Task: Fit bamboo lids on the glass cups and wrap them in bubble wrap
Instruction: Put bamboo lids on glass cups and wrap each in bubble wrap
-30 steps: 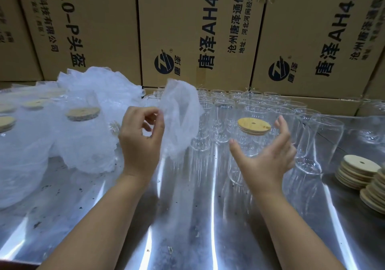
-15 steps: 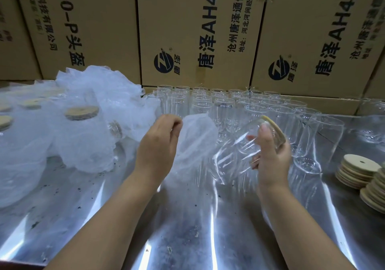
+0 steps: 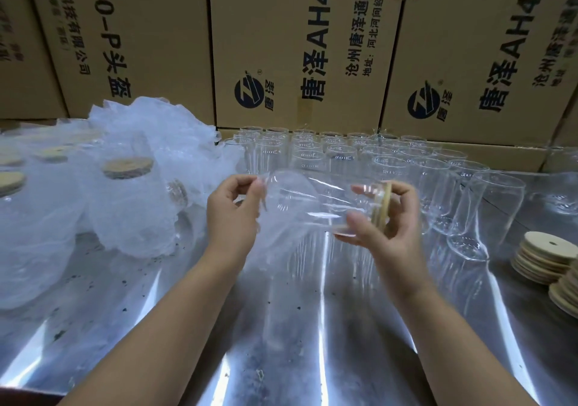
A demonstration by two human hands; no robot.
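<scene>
A glass cup lies on its side in the air above the metal table, its bamboo lid fitted at the right end. My right hand grips the cup at the lid end. My left hand pinches the edge of a bubble wrap bag, which covers the cup's bottom end. Several bare glass cups stand in rows behind. Two stacks of bamboo lids sit at the right edge.
Wrapped cups with lids and a heap of loose bubble wrap fill the left side. Cardboard boxes form a wall behind the table. Bare metal surface lies below my forearms.
My right hand has tipped the lidded cup from upright onto its side. My left hand has brought the bubble wrap bag down and over the cup's bottom end.
</scene>
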